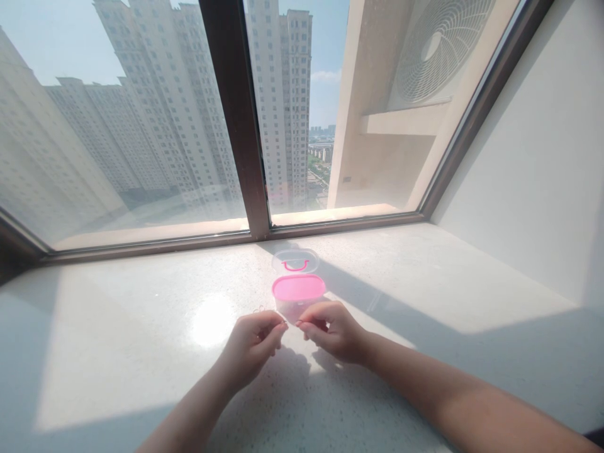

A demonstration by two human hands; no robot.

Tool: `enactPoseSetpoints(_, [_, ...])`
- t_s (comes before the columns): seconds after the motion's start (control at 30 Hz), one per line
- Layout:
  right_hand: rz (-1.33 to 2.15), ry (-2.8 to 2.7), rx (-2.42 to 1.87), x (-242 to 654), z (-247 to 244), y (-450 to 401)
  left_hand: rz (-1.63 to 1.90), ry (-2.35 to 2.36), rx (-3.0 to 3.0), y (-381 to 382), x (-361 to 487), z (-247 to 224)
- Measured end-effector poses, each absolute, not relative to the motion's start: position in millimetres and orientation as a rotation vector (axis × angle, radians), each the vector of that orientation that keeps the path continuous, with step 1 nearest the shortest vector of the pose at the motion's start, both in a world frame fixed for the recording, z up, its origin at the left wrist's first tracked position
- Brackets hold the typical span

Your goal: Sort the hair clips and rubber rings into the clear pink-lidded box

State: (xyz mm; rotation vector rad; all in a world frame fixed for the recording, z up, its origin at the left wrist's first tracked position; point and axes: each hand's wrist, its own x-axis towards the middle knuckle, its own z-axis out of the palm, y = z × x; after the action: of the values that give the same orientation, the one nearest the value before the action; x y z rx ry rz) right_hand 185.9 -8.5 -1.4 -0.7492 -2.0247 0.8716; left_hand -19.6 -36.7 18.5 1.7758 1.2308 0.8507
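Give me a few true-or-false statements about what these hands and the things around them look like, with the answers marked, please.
1. The pink oval container stands just beyond the left hand and right hand. True.
2. The two hands are clasped together. False: a small gap separates their fingertips.
3. A clear oval piece with a pink handle lies between the container and the window. True.
4. The window frame is white. False: it is dark brown.
5. A round fan grille shows outside, at the upper right. True.
6. The left hand lies flat with fingers spread. False: its thumb and fingers are pinched together.
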Motion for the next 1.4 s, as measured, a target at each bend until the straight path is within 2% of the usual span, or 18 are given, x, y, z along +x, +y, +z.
enactPoseSetpoints(1.4, [1.028, -1.943, -0.781, 187.6, -3.0, -9.2, 0.844, 1.232, 1.782, -36.3, -20.5, 16.7])
